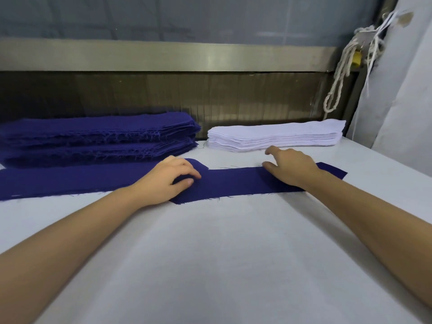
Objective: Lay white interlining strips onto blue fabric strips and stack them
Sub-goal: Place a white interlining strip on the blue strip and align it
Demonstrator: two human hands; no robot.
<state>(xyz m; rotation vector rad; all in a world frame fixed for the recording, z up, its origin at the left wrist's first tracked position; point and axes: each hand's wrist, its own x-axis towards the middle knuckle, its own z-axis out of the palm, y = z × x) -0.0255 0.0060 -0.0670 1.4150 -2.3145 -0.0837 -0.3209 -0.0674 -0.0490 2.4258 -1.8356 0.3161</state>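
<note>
Early in a cycle, by the look: one blue strip lies flat across mid-frame on the table with no white on it. The blue stack upper left and the interlining stack right of centre are both thick, so most pairs look undone. The left hand has its fingers curled down onto the strip, pinch or press can't tell, while the right hand sits over the strip's right part, fingers loose and apart, holding nothing. A second blue piece is cropped at the left edge; finished pile or single strip is unclear.
</note>
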